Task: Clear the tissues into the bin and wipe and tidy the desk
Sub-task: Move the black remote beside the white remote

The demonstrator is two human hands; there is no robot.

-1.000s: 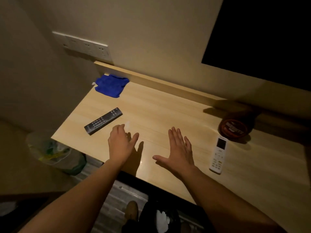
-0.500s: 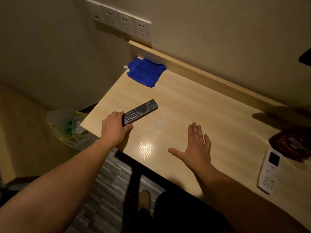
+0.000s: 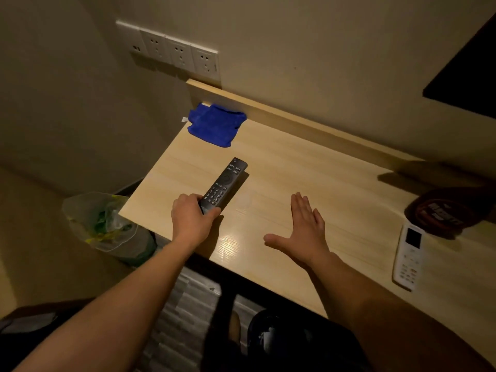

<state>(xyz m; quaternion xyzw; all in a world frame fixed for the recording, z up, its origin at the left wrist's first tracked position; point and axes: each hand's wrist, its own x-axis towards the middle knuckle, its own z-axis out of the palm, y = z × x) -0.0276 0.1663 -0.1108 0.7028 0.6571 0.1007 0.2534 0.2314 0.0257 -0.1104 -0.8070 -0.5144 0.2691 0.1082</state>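
My left hand (image 3: 192,221) grips the near end of a black remote (image 3: 225,183) that lies on the light wooden desk (image 3: 308,167). My right hand (image 3: 303,232) hovers flat and open over the desk's middle, holding nothing. A blue cloth (image 3: 214,123) lies crumpled at the desk's far left corner against the back ledge. A bin (image 3: 107,226) lined with a clear bag stands on the floor left of the desk, with rubbish inside. No tissues show on the desk.
A white remote (image 3: 409,253) lies at the right, next to a dark round tin (image 3: 445,210). Wall sockets (image 3: 177,53) sit above the desk's left corner. A dark bin (image 3: 271,336) with something white inside stands under the desk by my foot.
My left hand reached left to the black remote, closed on its near end and turned it from lying crosswise to pointing away from me. The right hand stayed open.
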